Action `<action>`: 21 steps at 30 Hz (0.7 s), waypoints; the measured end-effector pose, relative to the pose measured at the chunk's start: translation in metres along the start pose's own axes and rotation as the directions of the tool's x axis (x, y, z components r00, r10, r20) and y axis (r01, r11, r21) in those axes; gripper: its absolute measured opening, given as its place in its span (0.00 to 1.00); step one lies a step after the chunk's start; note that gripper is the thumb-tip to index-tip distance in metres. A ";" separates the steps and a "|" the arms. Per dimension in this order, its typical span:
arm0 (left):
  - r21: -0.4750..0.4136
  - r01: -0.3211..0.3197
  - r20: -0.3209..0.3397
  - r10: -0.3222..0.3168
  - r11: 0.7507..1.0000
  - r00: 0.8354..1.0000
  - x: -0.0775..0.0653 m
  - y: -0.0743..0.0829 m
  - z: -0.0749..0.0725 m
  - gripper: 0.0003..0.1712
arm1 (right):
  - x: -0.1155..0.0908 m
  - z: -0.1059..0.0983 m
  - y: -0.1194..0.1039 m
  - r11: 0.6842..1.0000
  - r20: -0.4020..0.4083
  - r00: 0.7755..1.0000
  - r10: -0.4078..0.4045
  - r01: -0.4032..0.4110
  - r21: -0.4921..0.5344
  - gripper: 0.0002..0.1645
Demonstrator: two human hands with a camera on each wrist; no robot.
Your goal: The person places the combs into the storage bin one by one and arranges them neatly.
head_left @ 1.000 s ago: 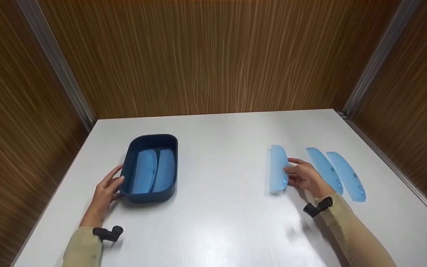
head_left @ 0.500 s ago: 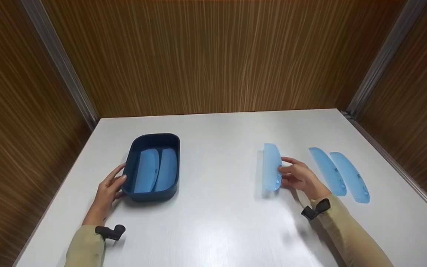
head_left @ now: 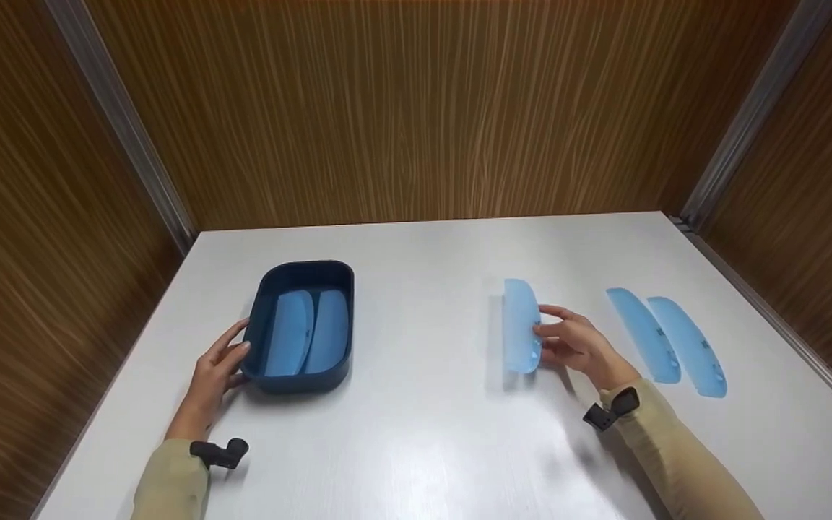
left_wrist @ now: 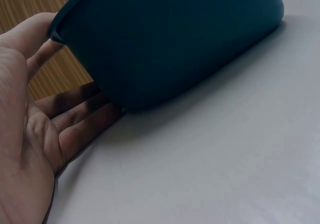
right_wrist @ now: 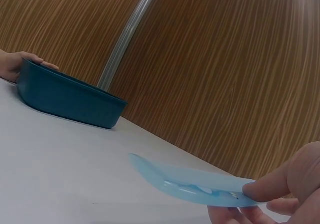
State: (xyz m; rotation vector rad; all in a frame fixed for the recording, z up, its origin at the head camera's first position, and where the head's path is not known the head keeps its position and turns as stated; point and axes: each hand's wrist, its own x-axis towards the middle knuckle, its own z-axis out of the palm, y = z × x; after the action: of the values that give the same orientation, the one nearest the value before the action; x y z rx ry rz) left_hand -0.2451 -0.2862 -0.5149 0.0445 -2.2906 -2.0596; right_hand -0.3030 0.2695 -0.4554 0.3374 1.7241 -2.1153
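Apparently, the work is about midway: two light-blue, curved-edged, plastic-looking pieces [head_left: 289, 332] have been laid side by side in the dark-blue, round-cornered box [head_left: 302, 383] at left, a third piece [head_left: 518, 328] is held, and two loose pieces [head_left: 645, 336] are left at right on the white table [head_left: 409, 303]. The third piece is held above the table, right of the box, its right edge pinched between thumb and fingers of the right hand [head_left: 578, 343]. Its long axis is aligned near to far, straight edge turned left. The box's left side is touched by the left hand [head_left: 212, 370], fingers nearly straight.
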 end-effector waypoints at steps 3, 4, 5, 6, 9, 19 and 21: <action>-0.011 0.001 -0.002 -0.001 1.000 1.000 0.000 0.000 0.000 0.33 | 0.000 0.006 0.000 1.000 0.016 1.000 -0.014 0.014 -0.020 0.42; -0.011 -0.001 -0.001 0.001 1.000 1.000 0.000 0.000 0.000 0.33 | 0.000 0.008 0.000 0.999 0.024 0.999 -0.020 0.021 -0.027 0.42; -0.011 -0.004 -0.001 0.004 1.000 1.000 0.000 0.000 0.000 0.33 | 0.000 0.011 0.001 0.999 0.029 0.999 -0.025 0.025 -0.033 0.42; -0.013 -0.004 -0.001 0.004 1.000 1.000 0.000 0.000 0.001 0.33 | 0.000 0.013 0.001 0.999 0.036 0.999 -0.028 0.029 -0.032 0.41; -0.015 -0.009 -0.001 0.009 1.000 1.000 0.001 0.001 0.002 0.33 | -0.002 0.021 0.000 0.999 0.065 0.997 -0.037 0.039 -0.025 0.41; -0.033 0.000 -0.003 0.000 0.999 1.000 -0.001 0.000 0.002 0.32 | -0.012 0.047 -0.002 0.999 0.136 0.990 -0.045 0.044 0.009 0.40; -0.028 -0.004 -0.003 0.004 1.000 1.000 -0.001 0.001 0.001 0.32 | -0.013 0.052 -0.003 0.999 0.144 0.989 -0.045 0.045 0.006 0.40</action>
State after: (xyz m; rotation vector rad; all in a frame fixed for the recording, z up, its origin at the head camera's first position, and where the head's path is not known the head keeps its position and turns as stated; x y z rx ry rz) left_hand -0.2445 -0.2849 -0.5143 0.0416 -2.2577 -2.0879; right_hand -0.2901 0.2209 -0.4359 0.1438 1.6608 -2.1175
